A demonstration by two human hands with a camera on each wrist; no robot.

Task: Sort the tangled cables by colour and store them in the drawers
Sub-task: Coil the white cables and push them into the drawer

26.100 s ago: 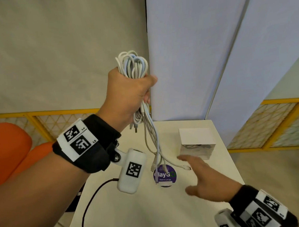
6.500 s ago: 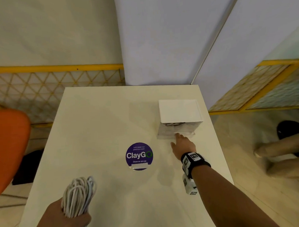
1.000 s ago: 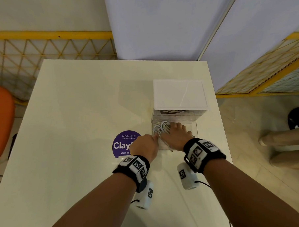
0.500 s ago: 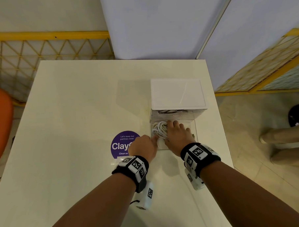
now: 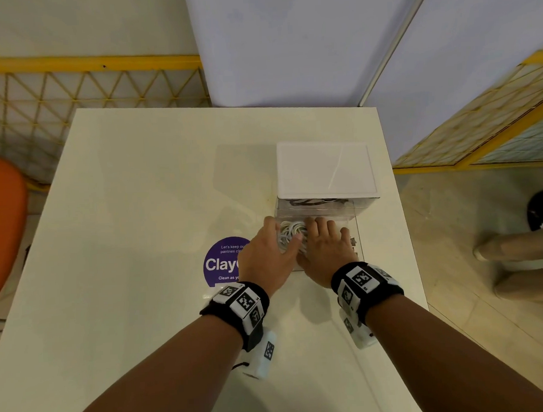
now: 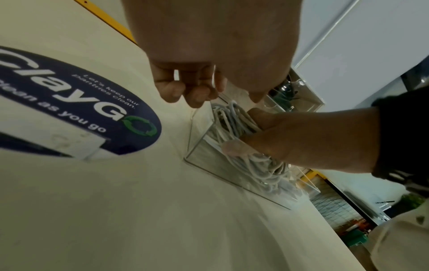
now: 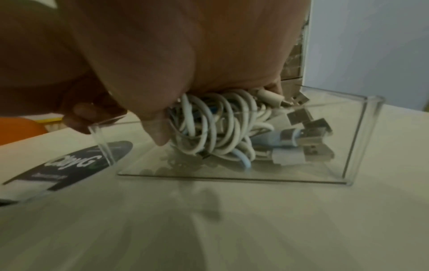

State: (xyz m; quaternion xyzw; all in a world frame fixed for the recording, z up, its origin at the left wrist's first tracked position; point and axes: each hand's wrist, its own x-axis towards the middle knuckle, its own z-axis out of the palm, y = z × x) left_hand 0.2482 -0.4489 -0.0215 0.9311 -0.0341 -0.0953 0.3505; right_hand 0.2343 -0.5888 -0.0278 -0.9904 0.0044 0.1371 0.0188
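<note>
Both hands are stuffing the white cables, a rubbery looped bundle with boxy metal USB plugs, into the pulled-out clear acrylic drawer on the smooth cream table. Right hand presses flat on top; left hand curls round the bundle's side.

cables in pulled-out drawer before drawer unit, sticker left, on table

You're in a shared office pantry: the round sticker on the white table reads "Let's keep our pantries clean", beside partition panels and yellow lattice railing.
</note>
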